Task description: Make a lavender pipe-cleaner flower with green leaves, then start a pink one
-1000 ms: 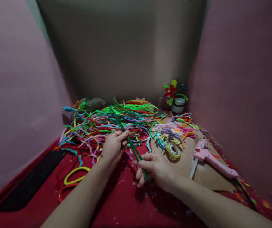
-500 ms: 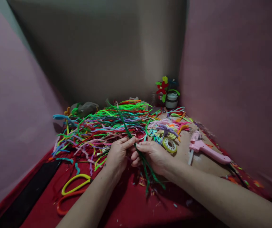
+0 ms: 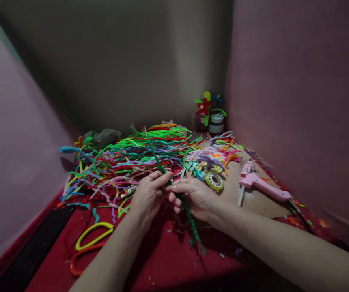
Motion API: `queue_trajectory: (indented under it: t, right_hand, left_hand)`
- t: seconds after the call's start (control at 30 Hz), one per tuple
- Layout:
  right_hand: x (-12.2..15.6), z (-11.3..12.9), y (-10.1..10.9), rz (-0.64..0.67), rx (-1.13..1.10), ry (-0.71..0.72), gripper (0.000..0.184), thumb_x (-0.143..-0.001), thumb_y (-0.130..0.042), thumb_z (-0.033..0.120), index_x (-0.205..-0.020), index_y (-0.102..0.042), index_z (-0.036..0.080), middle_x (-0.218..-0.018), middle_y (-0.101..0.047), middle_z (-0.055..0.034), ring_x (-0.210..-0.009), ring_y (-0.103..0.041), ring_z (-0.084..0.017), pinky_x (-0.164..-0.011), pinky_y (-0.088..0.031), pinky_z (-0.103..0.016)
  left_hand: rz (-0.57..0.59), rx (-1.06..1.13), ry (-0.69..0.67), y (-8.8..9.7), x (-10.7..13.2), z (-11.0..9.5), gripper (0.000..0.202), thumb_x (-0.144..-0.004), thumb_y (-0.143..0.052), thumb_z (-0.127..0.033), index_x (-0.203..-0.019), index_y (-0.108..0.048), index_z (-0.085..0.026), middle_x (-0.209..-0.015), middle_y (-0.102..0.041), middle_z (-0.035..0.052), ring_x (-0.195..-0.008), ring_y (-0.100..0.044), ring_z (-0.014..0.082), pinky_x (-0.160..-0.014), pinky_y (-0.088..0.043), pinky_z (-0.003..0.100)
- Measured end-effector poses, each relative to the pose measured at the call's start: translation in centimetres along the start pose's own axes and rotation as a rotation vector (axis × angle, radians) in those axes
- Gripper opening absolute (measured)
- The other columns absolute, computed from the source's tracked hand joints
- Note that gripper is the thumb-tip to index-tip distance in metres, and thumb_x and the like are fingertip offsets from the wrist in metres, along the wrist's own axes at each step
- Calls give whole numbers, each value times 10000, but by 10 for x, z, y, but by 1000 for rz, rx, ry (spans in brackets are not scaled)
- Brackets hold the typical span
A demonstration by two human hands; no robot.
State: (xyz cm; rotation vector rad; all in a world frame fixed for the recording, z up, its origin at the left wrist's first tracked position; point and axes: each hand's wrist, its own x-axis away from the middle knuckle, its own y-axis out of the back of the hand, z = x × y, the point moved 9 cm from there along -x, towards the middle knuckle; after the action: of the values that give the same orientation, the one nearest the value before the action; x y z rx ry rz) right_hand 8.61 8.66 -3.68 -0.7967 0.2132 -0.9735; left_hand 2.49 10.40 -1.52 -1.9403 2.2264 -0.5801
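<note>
Dark green pipe cleaners run slantwise through both hands, the upper end pointing away from me and the lower end hanging toward me over the red cloth. My left hand is closed, pinching them with thumb and fingers. Close beside it, my right hand pinches the same strands a little lower, its other fingers curled underneath. How many strands are in the grip is hard to make out. Behind the hands spreads a big heap of colourful pipe cleaners.
A pink glue gun rests on a cardboard sheet at right, near a yellow-rimmed tape roll. Scissors with yellow and orange handles lie at left on the red cloth. Pipe-cleaner flowers stand beside a lidded jar.
The lower green ends, spread apart before, now hang closer together in nearly one line. Both hands keep their pinch. The whole view has shifted slightly.
</note>
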Motion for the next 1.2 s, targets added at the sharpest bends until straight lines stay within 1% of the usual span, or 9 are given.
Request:
queue_trajectory:
  t: [0.17,0.3,0.37,0.47,0.63,0.77,0.97,1.1,1.2]
  right_hand:
    - [-2,2,0,7,16,34,88,-670,-560,182,-700,-602,111,-464,-547,21,-362,-381,-53,-350,-316,-182]
    - [1,10,1,-29,77,107,74,-662,-574,196,-681,-585,125,-417,-458,66,-326,-298,-33,-314,-217,-165]
    - [2,12,0,-41,94,133,83,-671,-583,218,-681,-568,136,-406,-414,85,-318,-262,-27,-311,-183,-163]
    - [4,12,0,-75,98,144,114,-684,-589,251,-664,-532,154,-395,-358,102,-321,-228,-25,-314,-167,-160]
    - [3,11,2,-107,46,146,139,-686,-594,271,-651,-514,162,-384,-279,119,-330,-167,-26,-314,-147,-157]
    - [2,14,7,-127,-14,170,117,-679,-599,251,-675,-558,141,-398,-292,111,-336,-177,-24,-312,-143,-157]
    - [2,18,8,-98,-41,153,112,-683,-597,246,-676,-573,137,-382,-273,115,-341,-148,-29,-314,-117,-169]
    - [4,18,6,-76,-50,114,128,-664,-612,239,-654,-510,162,-388,-274,119,-351,-145,-32,-326,-106,-166]
    - [5,19,5,-56,-41,95,175,-678,-596,235,-630,-435,188,-384,-255,126,-346,-119,-35,-328,-96,-171]
  left_hand:
    - [-59,1,-4,8,-2,0,237,-622,-752,-224,-747,-567,-145,-466,-465,-77,-384,-504,75,-398,-434,189]
    - [-107,41,-66,11,-4,-5,260,-581,-776,-160,-750,-582,-124,-559,-535,-55,-457,-520,41,-459,-449,143]
    - [-114,78,-71,10,-4,-4,275,-565,-783,-145,-718,-556,-127,-568,-541,-55,-439,-502,29,-427,-420,125]
    - [-142,136,-38,10,-2,0,275,-587,-767,-140,-676,-507,-146,-541,-525,-58,-398,-486,42,-334,-334,122]
    - [-225,235,-18,19,-1,5,229,-640,-701,-89,-631,-483,-159,-529,-516,-58,-434,-527,69,-389,-416,159]
    - [-196,230,-89,17,0,-2,199,-638,-708,-119,-606,-514,-147,-504,-511,-55,-409,-482,55,-367,-375,149]
    - [-118,-146,-317,5,10,-29,105,-712,-673,-194,-809,-651,-162,-579,-555,-38,-473,-483,60,-449,-391,171]
    - [-24,-621,-650,-10,23,-53,129,-742,-638,-156,-846,-698,-203,-772,-608,4,-653,-540,100,-577,-432,207]
    - [6,-838,-853,-19,34,-62,181,-763,-605,-114,-870,-696,-228,-833,-609,13,-740,-548,121,-639,-434,224]
